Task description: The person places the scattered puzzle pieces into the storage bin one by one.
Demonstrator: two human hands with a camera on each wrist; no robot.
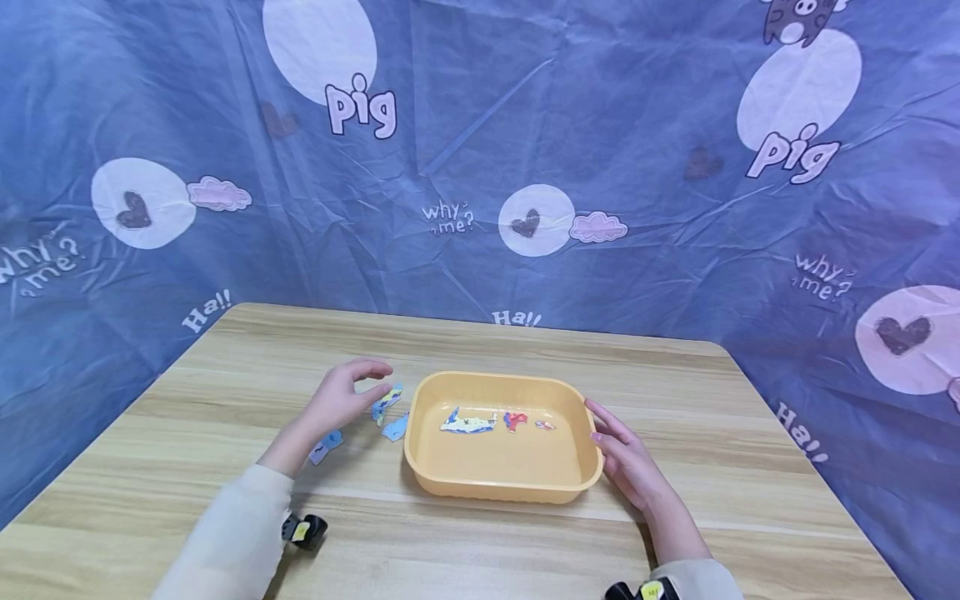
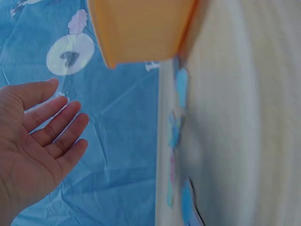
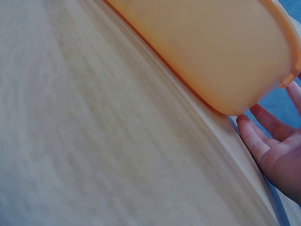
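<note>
A yellow-orange plastic tub (image 1: pixel 495 493) stands on the wooden table. Inside it lie a long blue and pale-yellow cutout piece (image 1: pixel 468 423), a red piece (image 1: pixel 514 421) and a small reddish piece (image 1: pixel 544 425). My left hand (image 1: pixel 348 396) hovers left of the tub, fingers loosely spread and holding nothing. Close by it on the table are a blue and yellow piece (image 1: pixel 386 402), a light-blue piece (image 1: pixel 395 427) and a blue and lilac piece (image 1: pixel 326 447). With fairly straight fingers, my right hand (image 1: pixel 628 458) touches the tub's right side, fingertips at rim and outer wall.
The wooden table (image 1: pixel 300 350) ends at a blue printed cloth (image 1: pixel 450 167) hanging behind and along both sides. Black wrist cameras are strapped at the left sleeve (image 1: pixel 225 533) and right sleeve (image 1: pixel 701 577).
</note>
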